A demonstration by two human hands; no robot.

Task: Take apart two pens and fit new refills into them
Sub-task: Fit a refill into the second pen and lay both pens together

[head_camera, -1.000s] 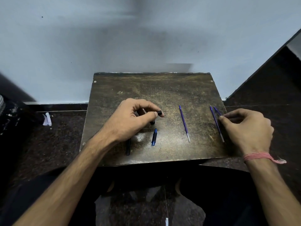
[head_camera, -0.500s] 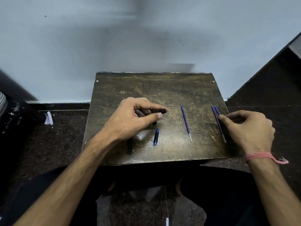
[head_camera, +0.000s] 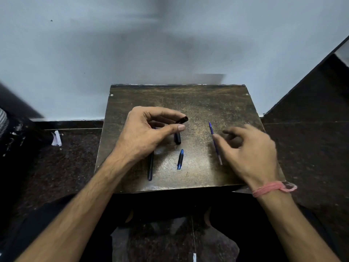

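On a small dark worn table (head_camera: 217,99), my left hand (head_camera: 147,131) pinches a black pen barrel (head_camera: 182,120) between thumb and fingers, its open end pointing right. Just below it lies a short black pen piece (head_camera: 177,138), and nearer me a blue-tipped pen section (head_camera: 180,159). A long black pen part (head_camera: 150,168) runs out from under my left palm. My right hand (head_camera: 249,150) is blurred, fingers apart, its thumb tip against a blue refill (head_camera: 211,129) lying lengthwise. Any other refills are hidden under this hand.
The table stands against a pale wall on a dark speckled floor. A white paper scrap (head_camera: 56,138) lies on the floor to the left, another small scrap (head_camera: 194,257) near my legs. A dark slanted surface (head_camera: 311,87) rises at the right.
My right hand has left the two refills at the table's right edge and swung left to the middle refill. My left hand has raised the barrel slightly.
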